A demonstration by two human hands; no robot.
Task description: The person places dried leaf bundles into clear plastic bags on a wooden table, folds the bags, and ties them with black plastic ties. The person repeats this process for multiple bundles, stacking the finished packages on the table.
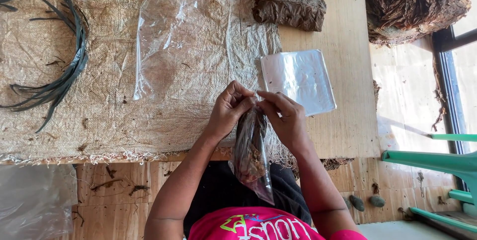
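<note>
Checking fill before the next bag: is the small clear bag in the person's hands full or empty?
Partly filled: the small clear bag shows dark brown leaf material inside, while the left hand and right hand pinch its top.

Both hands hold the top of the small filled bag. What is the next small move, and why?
Probably twist or fold the mouth shut. The left hand and right hand pinch the top of the clear bag from both sides, and it hangs below them with brown leaf material settled in its lower part, so the contents seem loaded and only the opening remains to close.
</note>
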